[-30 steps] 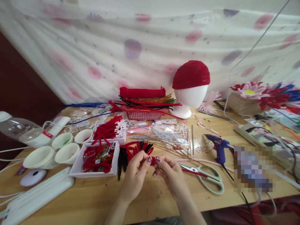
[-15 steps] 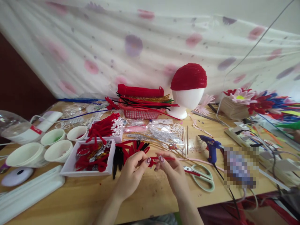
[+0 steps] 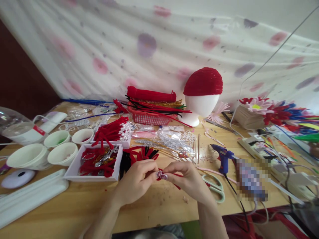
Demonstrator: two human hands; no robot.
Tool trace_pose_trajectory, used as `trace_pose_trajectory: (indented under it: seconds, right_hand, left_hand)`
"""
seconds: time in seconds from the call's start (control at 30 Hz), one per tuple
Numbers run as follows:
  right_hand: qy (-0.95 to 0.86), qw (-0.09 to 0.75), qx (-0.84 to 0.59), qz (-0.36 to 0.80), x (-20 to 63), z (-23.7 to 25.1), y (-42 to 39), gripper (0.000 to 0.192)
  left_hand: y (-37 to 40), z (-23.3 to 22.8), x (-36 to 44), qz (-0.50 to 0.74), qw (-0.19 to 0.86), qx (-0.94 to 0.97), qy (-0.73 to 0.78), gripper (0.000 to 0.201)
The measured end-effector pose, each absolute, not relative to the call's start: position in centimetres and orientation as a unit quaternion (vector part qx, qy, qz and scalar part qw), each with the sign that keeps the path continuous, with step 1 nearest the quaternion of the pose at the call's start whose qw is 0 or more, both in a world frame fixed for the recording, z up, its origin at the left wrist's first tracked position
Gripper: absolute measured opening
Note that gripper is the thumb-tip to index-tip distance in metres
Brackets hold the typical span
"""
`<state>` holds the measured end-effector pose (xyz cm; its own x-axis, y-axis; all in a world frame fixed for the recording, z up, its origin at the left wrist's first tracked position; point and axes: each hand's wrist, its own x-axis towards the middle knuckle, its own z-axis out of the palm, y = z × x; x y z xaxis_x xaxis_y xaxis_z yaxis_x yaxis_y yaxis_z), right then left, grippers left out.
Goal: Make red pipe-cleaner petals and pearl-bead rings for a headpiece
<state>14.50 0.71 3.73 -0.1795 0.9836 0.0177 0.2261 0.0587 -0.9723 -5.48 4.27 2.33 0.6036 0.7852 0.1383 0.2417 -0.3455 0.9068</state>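
Two bare hands meet at the lower centre of the frame, above a wooden table (image 3: 154, 212). The left hand (image 3: 136, 181) and right hand (image 3: 190, 181) both pinch a short red pipe cleaner (image 3: 171, 175) between thumb and forefinger, fingertips nearly touching each other. The fingers of both are closed tight on it, with only a little red showing between and just right of the nails. Its long axis runs roughly left to right, slanting slightly down toward the right, and most of the visible length lies under the right hand's fingers, so neither hand is clearly nearer.

Just right of the right hand lie pale green scissors (image 3: 215, 189), partly hidden by it. Beyond them, a blue glue gun (image 3: 223, 156). Left of the hands, a white tray (image 3: 74, 172) holds red and metallic trimmings. At upper centre, a white foam head wears a red cap (image 3: 203, 81).

A bottle (image 3: 15, 129) at far left carries a red label, its writing too small to read. No other lettering is legible.
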Motion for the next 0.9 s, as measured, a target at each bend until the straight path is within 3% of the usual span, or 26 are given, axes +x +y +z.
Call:
trace_pose_trajectory:
  seconds: [0.17,0.43,0.57,0.73,0.8,0.9]
  right_hand:
    - [-0.47,0.489,-0.512,0.526,13.1,2.1,0.7,0.019]
    - [-0.363,0.616,-0.504,0.485,9.6,0.4,-0.5,0.02]
    - [-0.381,0.583,-0.501,0.513,11.5,0.4,-0.7,0.018]
    - [-0.449,0.422,-0.48,0.624,14.8,1.5,-0.5,0.013]
    - [-0.444,0.407,-0.466,0.649,15.0,1.7,-0.5,0.014]
    - [-0.405,0.463,-0.462,0.639,14.2,1.6,-0.7,0.016]
  left_hand:
    - [3.7,1.9,-4.7,0.363,0.458,0.725,0.364,0.031]
    - [1.0,-0.4,-1.6,0.522,0.439,0.573,0.455,0.032]
    - [1.7,0.1,-3.1,0.388,0.455,0.687,0.412,0.026]
    - [3.7,1.9,-5.3,0.229,0.486,0.791,0.294,0.024]
    - [4.1,2.1,-5.4,0.23,0.513,0.786,0.255,0.029]
    - [3.9,1.8,-4.8,0.304,0.524,0.75,0.265,0.033]
